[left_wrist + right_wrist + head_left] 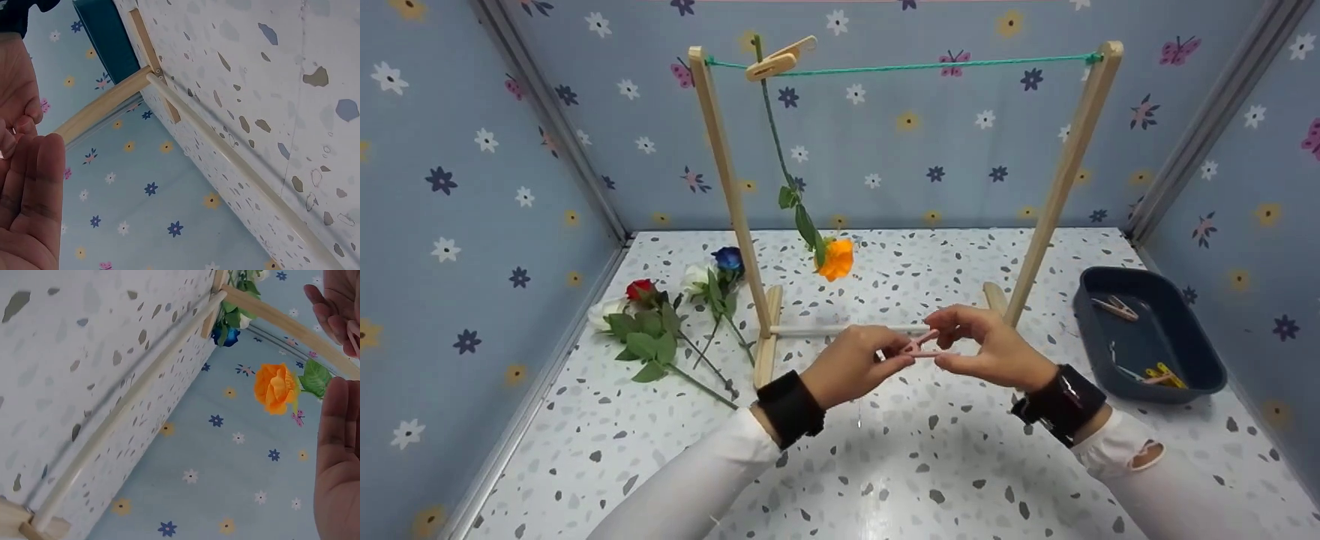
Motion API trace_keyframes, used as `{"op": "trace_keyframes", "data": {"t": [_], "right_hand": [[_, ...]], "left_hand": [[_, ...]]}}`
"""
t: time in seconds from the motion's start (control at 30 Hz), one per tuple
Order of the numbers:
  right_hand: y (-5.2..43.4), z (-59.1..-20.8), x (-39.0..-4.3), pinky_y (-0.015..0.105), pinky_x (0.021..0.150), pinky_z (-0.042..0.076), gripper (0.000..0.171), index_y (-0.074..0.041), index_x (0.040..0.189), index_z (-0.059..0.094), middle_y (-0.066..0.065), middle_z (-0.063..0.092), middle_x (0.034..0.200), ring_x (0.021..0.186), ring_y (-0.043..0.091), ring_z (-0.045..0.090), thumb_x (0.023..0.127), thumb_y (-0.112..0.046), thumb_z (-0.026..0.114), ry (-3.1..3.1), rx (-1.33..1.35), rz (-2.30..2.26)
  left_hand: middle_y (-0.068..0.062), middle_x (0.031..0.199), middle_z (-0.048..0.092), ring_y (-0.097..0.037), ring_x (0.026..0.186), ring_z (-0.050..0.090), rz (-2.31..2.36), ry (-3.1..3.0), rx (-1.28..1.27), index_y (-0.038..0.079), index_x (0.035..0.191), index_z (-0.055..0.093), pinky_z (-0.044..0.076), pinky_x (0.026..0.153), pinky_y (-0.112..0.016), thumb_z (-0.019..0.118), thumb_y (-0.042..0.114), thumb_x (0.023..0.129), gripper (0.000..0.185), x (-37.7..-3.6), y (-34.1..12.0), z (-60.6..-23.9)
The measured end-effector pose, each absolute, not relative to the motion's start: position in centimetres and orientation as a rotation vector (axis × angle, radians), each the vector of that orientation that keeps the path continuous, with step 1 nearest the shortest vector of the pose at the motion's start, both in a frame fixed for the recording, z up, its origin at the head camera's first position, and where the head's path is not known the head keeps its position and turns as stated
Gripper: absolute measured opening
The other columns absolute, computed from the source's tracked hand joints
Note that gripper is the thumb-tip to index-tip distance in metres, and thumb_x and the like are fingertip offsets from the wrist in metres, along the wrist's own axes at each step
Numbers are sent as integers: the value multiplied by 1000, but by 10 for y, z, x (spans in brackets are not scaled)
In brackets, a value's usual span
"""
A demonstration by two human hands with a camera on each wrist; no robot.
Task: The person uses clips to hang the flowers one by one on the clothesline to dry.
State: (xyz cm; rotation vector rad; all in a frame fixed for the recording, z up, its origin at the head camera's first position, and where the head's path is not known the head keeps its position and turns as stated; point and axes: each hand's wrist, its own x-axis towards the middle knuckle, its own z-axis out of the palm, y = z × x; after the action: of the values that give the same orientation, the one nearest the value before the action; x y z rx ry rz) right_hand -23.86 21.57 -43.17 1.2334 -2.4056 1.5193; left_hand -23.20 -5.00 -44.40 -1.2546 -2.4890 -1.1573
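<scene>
The left hand [856, 361] pinches a likely light, springy clothespin [927, 353], best squeezed at its splayed right ends; the right hand [997, 351] curves there, grip unclear.

The worktop [877, 487] is white with grey speckles. At left lie a red flower [639, 291], a blue flower [728, 259] and two white flowers [604, 311]; a wooden frame [723, 157] stands centrally, a dark blue tub [1155, 322] at right.

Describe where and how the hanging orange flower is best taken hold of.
Probably pinch the bare upper stem, coming from the front: the orange flower hangs head-down from the wooden clothespin, with leaves and petals lower down.
</scene>
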Motion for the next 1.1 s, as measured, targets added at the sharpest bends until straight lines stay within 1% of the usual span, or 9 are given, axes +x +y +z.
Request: {"op": "trace_keyframes", "data": {"t": [0.07,0.13,0.23,0.4,0.57,0.7,0.83,0.93,1.1], "right_hand": [[214,-430,-239,25,83,62,41,7,126,70,17,77,110,90,14,72,88,3,84,-2428,1261,1319],[212,-427,-240,28,78,63,39,3,123,74,11,78,104,86,18,72,87,-2,88,-2443,1286,1144],[208,-423,-239,31,73,61,35,-2,119,78,4,76,95,82,18,70,88,-11,91,-2489,1306,936],[203,-421,-236,29,66,58,31,-3,117,80,4,74,84,74,15,67,90,-14,90,-2551,1319,750],[200,-424,-234,24,60,54,30,-2,120,77,2,70,78,67,11,62,93,-13,87,-2581,1318,707],[199,-426,-234,25,62,53,34,0,128,73,-1,68,78,69,6,57,98,-11,82,-2604,1309,702],[197,-428,-234,26,64,52,37,2,132,71,0,67,79,70,7,56,99,-11,80,-2599,1311,703],[197,-430,-233,29,66,55,33,-1,127,73,3,68,86,74,13,62,98,-13,82,-2566,1312,694],[197,-432,-233,34,74,61,23,-4,117,77,7,73,102,86,23,71,97,-15,83,-2515,1314,689]], "left_hand": [[-7,96,80,-17,85,74,-1106,-2515,-1250,6,110,80,61,75,-25,73,18,106,15,-232,-52,-444],[-7,95,81,-17,84,73,-1043,-2530,-1252,6,109,81,61,75,-27,72,19,107,16,-232,-53,-444],[-8,95,81,-18,84,74,-957,-2529,-1265,5,109,81,62,77,-29,71,21,108,19,-231,-55,-444],[-8,96,82,-18,84,75,-913,-2519,-1255,4,110,81,63,77,-30,71,21,107,20,-229,-58,-446],[-8,93,81,-17,79,72,-952,-2495,-1221,4,109,82,60,73,-26,73,19,106,18,-226,-59,-449],[-9,90,79,-17,75,69,-966,-2477,-1204,2,109,81,58,69,-25,74,17,105,17,-224,-61,-453],[-9,87,77,-17,73,67,-967,-2443,-1207,1,109,81,56,68,-26,75,15,104,16,-225,-62,-457],[-9,85,77,-17,72,68,-947,-2424,-1220,1,109,81,56,67,-26,75,15,104,16,-225,-63,-457],[-9,88,78,-18,76,70,-927,-2438,-1225,2,109,80,60,71,-30,74,17,105,17,-225,-63,-457]]}}
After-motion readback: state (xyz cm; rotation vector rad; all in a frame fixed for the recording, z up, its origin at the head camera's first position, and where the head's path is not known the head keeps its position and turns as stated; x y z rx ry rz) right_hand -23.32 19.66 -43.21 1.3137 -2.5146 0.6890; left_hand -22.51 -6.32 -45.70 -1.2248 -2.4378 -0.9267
